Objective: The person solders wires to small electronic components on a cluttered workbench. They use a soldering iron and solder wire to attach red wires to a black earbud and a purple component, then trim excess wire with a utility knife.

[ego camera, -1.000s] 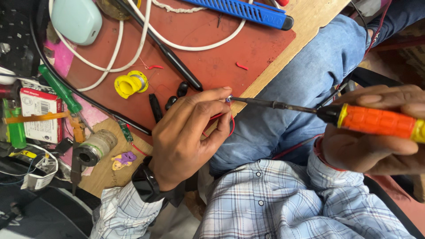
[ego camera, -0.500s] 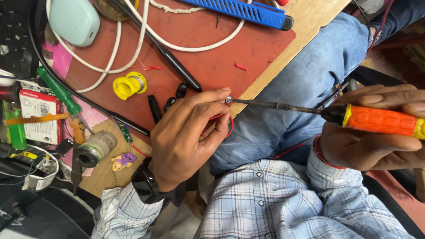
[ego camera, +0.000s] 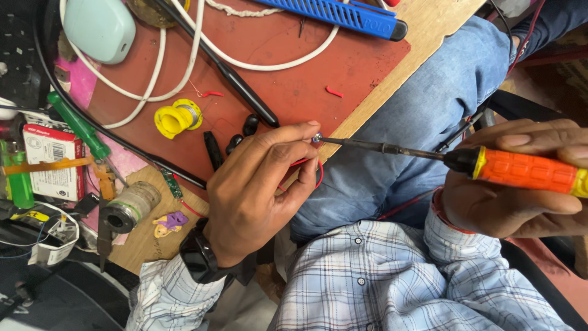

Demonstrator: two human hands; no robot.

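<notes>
Soldering iron [ego camera: 490,167], orange-handled, reaches its tip to a small metal part [ego camera: 316,138] just past the front edge of the worktop [ego camera: 429,30], above a denim-clad knee. That wooden worktop carries a red mat [ego camera: 343,67] strewn with white cable [ego camera: 184,55] and a yellow solder spool [ego camera: 177,117]. Left hand [ego camera: 257,190] pinches the part, apparently with a red wire [ego camera: 318,175]; right hand [ego camera: 520,184] is wrapped around the handle.

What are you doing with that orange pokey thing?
A person sits at a cluttered red mat. Their right hand holds a soldering iron with an orange handle. Its metal tip touches a tiny shiny part pinched in the left hand, along with a thin red wire.
</notes>
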